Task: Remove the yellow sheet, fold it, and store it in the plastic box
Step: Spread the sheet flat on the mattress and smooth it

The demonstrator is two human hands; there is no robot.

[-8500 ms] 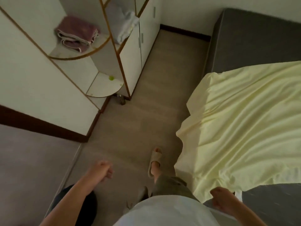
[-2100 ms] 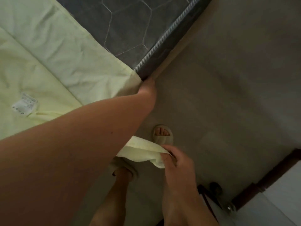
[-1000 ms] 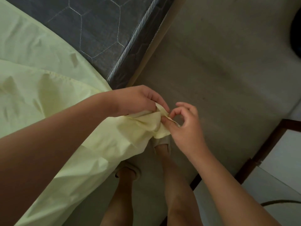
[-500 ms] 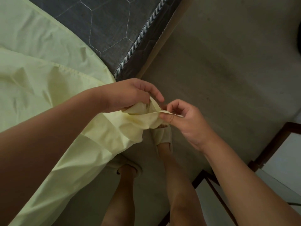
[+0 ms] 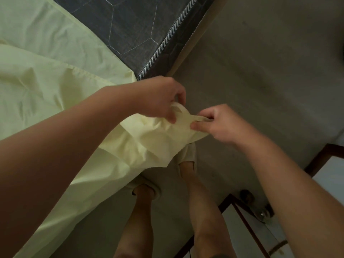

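Sheet (image 5: 55, 81): the yellow one. Most of it is spread loose and rumpled over the bed, with one corner lifted off the edge and bunched up in the air between both hands.
Left hand (image 5: 160, 97): grip is closed, fingers curled round the gathered corner fabric.
Right hand (image 5: 221, 123): just beside the left one. Tight thumb-and-finger grip, pinching a thin bit of the edge.
Mattress (image 5: 134, 25): dark grey and quilted, its bare corner showing right behind the hands.
Floor (image 5: 260, 71): the sheet's loose side hangs down toward it, close to the slippers (image 5: 188, 153). Can't tell if it touches.
Box: not in view anywhere.
Stage: looks like corners are getting matched up for the first fold, so it's early days.
What could go wrong: that right pinch holds very little cloth, so a tug against the weight on the bed could pop it free. A foot landing on the hanging part would yank the corner away, and mismatched corners mean a crooked fold.
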